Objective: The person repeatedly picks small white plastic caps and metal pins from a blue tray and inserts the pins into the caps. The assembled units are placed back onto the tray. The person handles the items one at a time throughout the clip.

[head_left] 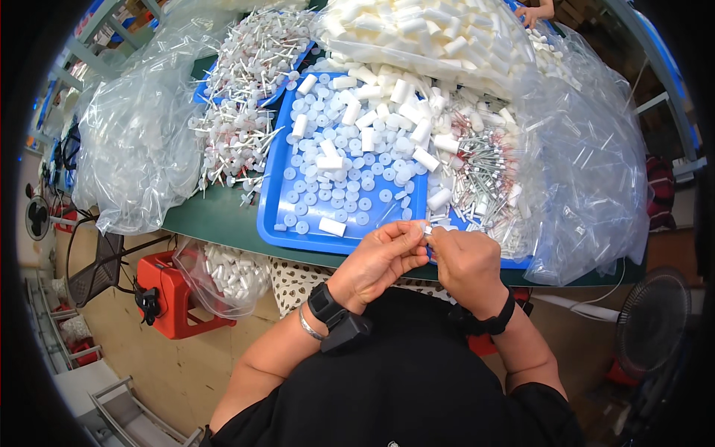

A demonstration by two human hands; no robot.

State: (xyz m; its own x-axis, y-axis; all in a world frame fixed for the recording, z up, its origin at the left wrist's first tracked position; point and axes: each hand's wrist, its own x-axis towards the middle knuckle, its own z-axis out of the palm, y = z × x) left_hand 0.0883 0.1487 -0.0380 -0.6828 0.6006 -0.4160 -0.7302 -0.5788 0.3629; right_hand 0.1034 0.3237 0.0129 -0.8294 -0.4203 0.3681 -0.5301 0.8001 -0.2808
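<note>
My left hand and my right hand meet at the front edge of the table. Between their fingertips is a small white piece, mostly covered by the fingers. My left thumb and forefinger pinch it, while the right fingers curl closed against its other side. Just beyond lies a blue tray with many translucent round discs and scattered white foam-like cylinders. Right of the discs is a heap of thin metal pins with some red and white ends.
A large clear bag of white cylinders rests at the back. Pieces with white stems and discs are heaped at the far left. Crumpled plastic bags flank both sides. A red stool stands below; another person's hand shows far right.
</note>
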